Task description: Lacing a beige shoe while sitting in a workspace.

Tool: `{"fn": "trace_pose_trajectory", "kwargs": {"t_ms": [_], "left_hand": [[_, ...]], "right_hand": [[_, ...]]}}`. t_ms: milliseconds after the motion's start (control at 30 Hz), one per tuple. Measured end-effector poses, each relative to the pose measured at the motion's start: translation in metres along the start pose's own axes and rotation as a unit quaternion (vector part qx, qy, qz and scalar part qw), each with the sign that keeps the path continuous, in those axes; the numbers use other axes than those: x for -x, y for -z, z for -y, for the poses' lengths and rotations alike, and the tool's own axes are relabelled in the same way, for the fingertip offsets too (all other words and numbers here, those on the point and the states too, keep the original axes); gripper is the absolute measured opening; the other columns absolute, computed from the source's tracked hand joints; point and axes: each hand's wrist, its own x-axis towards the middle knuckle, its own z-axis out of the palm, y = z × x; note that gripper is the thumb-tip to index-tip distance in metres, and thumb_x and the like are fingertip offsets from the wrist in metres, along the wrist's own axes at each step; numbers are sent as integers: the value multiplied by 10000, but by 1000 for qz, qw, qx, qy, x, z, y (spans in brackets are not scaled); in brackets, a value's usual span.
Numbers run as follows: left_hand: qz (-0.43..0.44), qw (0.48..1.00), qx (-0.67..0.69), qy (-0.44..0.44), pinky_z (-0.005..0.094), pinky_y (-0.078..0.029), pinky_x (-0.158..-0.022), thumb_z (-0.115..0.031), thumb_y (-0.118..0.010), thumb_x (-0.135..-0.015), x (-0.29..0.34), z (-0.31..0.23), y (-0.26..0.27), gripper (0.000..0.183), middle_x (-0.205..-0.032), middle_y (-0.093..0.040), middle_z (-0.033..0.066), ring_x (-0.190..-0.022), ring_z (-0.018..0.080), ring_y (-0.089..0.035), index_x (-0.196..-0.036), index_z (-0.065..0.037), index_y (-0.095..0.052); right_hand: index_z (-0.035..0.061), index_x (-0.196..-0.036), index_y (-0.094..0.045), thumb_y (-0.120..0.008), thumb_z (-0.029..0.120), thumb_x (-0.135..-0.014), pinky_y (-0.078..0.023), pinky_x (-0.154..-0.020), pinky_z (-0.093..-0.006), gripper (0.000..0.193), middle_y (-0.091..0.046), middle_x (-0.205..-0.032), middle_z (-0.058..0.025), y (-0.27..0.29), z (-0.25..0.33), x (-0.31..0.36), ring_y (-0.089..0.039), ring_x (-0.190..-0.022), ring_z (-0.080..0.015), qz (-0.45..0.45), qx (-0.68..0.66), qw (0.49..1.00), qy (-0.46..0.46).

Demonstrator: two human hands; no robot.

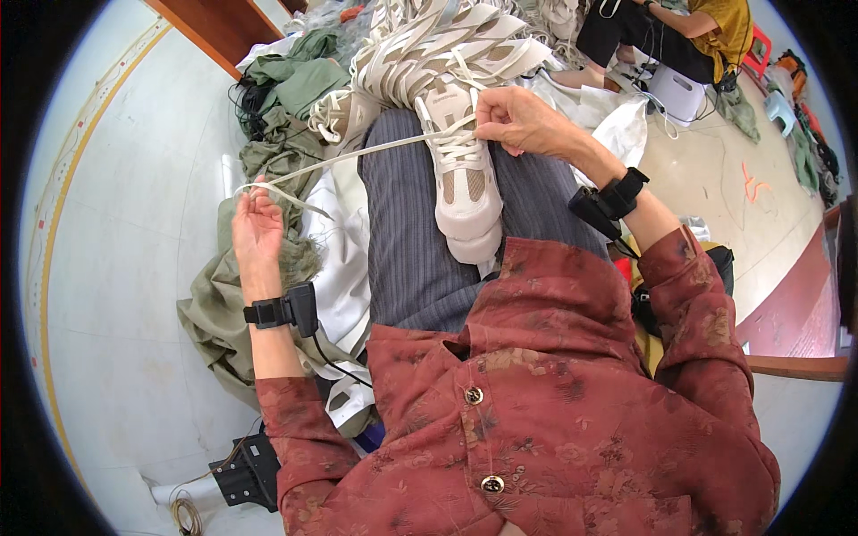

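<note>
A white and beige sneaker upper with tan mesh point(472, 201) lies across my thighs, its toe pointing toward me. A flat off-white shoelace point(371, 150) runs through its eyelets and stretches out to the left, pulled nearly straight. At the left end, my left hand point(257, 223) pinches the lace between fingertips, and a loose tail hangs past it. My right hand point(527, 123) is closed beside the upper's throat, its fingers on a lace at the top eyelets. Part of that grip is hidden behind the fingers.
Several similar uppers point(429, 54) are heaped beyond my knees. Green cloth point(304, 76) and white sheeting point(335, 259) lie at my left. Another person in a yellow top point(726, 27) sits at the far right near a white stool point(677, 94). A black device point(248, 473) stands at the lower left.
</note>
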Motion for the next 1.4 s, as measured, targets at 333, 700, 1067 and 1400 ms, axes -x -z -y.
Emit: {"fn": "trace_pose_trajectory", "kwargs": {"t_ms": [333,700,1067,1400], "left_hand": [[29,997,-42,-51,194,-450,-579,-165,-419,-1030,3,-27,-23,381,-838,-519,19,-676,69,-498,-1297,106,-425],[8,996,-57,-67,182,-426,-555,-122,-383,-1032,2,-49,3,353,-818,-509,30,-653,58,-475,-1273,133,-425],[25,988,-123,-91,179,-410,-579,-139,-422,-1025,11,-41,-8,335,-820,-520,22,-665,52,-462,-1231,119,-477],[42,987,-130,-82,187,-414,-556,-132,-452,-1007,11,-23,-24,324,-819,-528,21,-658,56,-470,-1216,112,-492]], "right_hand": [[-15,-858,-575,-572,78,-813,-473,-569,-406,103,-601,-666,-170,-7,2,-15,-614,-617,-336,-49,177,972,149],[-35,-878,-508,-588,74,-822,-476,-650,-495,146,-597,-727,-241,-14,-6,-13,-614,-760,-439,-122,322,925,158],[-7,-900,-443,-521,24,-864,-446,-725,-484,92,-560,-831,-203,-14,6,-10,-567,-835,-433,-121,334,914,197],[25,-989,-469,-585,-65,-718,-486,-631,-452,309,-596,-873,-151,-23,13,-54,-616,-816,-383,-135,401,851,310]]}}
